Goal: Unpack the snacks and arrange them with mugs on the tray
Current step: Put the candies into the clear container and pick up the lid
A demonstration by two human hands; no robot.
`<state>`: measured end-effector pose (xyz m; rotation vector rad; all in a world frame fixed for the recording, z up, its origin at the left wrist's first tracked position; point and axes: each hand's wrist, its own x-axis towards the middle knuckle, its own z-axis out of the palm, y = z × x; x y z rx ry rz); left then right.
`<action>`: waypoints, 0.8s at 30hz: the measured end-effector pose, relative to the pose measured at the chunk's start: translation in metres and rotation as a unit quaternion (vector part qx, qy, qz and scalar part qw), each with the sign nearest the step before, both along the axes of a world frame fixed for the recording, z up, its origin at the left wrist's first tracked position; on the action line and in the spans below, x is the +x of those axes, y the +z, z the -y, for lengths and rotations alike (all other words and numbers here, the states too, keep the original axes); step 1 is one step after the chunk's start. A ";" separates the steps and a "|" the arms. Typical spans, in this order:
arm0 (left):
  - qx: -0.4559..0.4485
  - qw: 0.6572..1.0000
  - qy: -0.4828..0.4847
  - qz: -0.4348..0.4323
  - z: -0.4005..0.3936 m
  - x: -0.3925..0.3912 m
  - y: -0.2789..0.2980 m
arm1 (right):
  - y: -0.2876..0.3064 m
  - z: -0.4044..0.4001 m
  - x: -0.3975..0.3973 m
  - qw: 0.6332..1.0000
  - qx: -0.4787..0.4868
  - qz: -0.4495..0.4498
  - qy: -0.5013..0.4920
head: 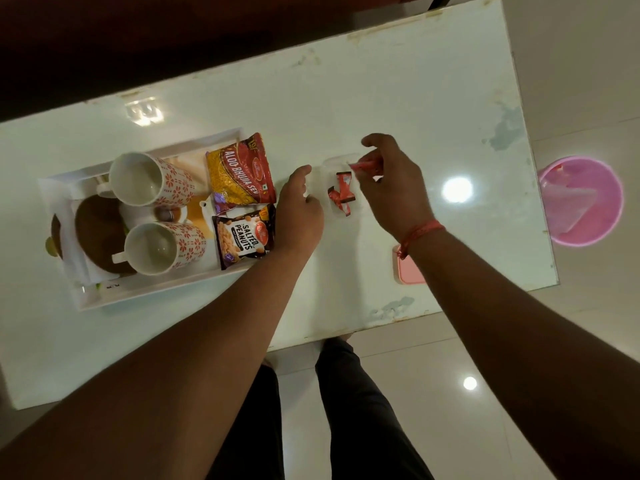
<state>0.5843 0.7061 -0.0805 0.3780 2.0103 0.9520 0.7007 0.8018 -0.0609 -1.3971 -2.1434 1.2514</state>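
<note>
A white tray (145,291) on the table's left holds two white mugs with a red flower pattern, one at the back (149,178) and one at the front (162,247). An Aloo Bhujia Sev packet (240,171) and a Salted Peanuts packet (242,235) lie at the tray's right end. A clear plastic container (341,161) stands to the right of the tray with small red candy wrappers (341,195) inside. My left hand (299,213) holds the container's left side. My right hand (394,181) pinches a red candy wrapper (367,166) over it.
A pink lid (410,268) lies on the table near its front edge, by my right wrist. A pink bin (581,202) lined with a plastic bag stands on the floor beyond the table's right end. A small purple packet (221,202) sits between the snack packets.
</note>
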 end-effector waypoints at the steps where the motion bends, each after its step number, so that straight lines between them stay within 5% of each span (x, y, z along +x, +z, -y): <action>1: -0.001 1.000 0.000 0.000 0.000 0.000 0.001 | -0.001 0.002 -0.002 1.000 -0.001 0.002 0.010; 7: 0.011 1.000 0.012 0.004 0.004 0.002 0.001 | -0.016 0.002 0.048 0.991 0.067 0.045 -0.106; 12: -0.003 1.000 0.011 0.010 0.018 0.009 0.002 | -0.017 0.038 0.121 0.978 0.049 0.197 0.043; 17: -0.028 1.000 -0.001 -0.001 0.031 0.022 0.006 | -0.022 0.072 0.158 0.920 0.063 0.331 0.199; 24: -0.028 0.999 -0.012 -0.016 0.044 0.030 0.013 | -0.033 0.082 0.149 0.907 0.127 0.361 0.176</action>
